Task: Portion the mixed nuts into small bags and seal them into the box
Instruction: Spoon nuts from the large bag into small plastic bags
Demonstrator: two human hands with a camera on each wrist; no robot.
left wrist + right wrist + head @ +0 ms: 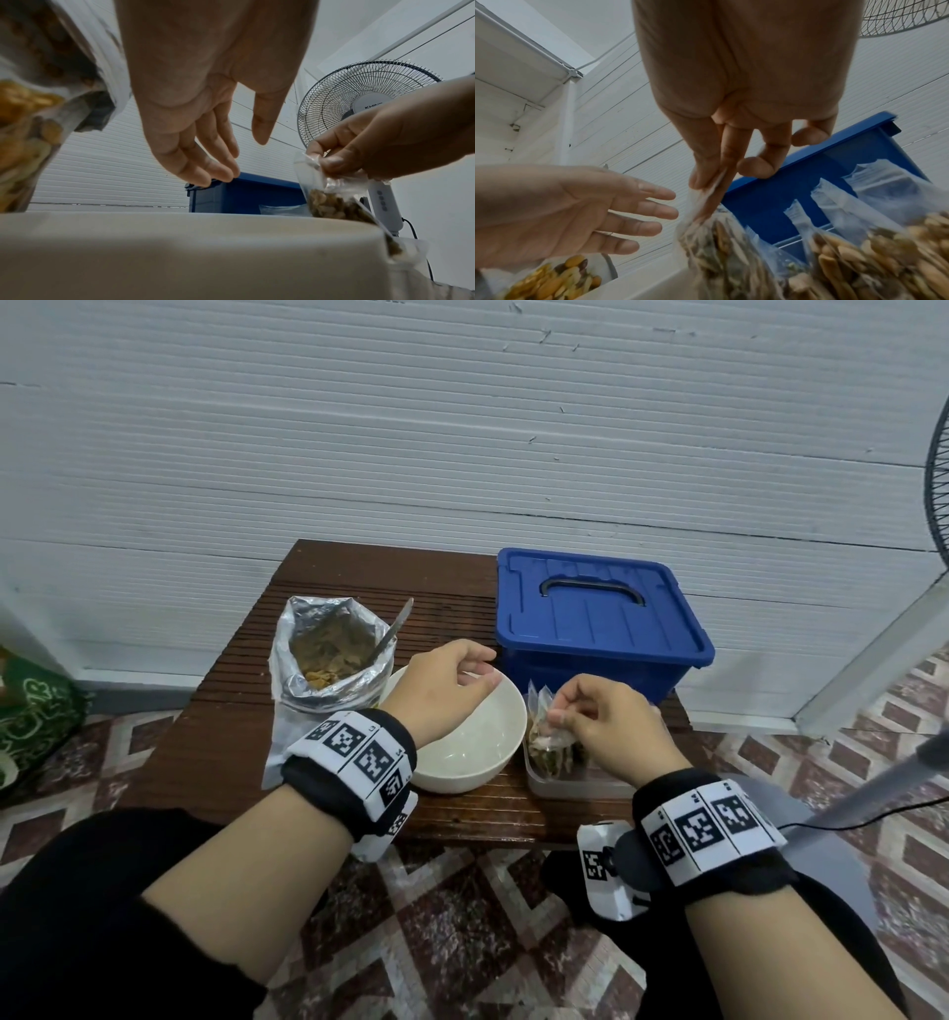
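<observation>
My right hand pinches the top of a small clear bag of nuts between thumb and fingers, above a clear tray holding several filled bags. The same small bag hangs from my right hand, with more filled bags beside it. My left hand hovers over the empty white bowl, fingers relaxed and holding nothing. The left hand shows straight fingers. The blue box stands behind with its lid on. The foil bag of mixed nuts stands open with a spoon in it.
Everything sits on a small dark slatted wooden table against a white panelled wall. A standing fan is at the right, its pole near my right arm. A green patterned bag lies on the tiled floor at left.
</observation>
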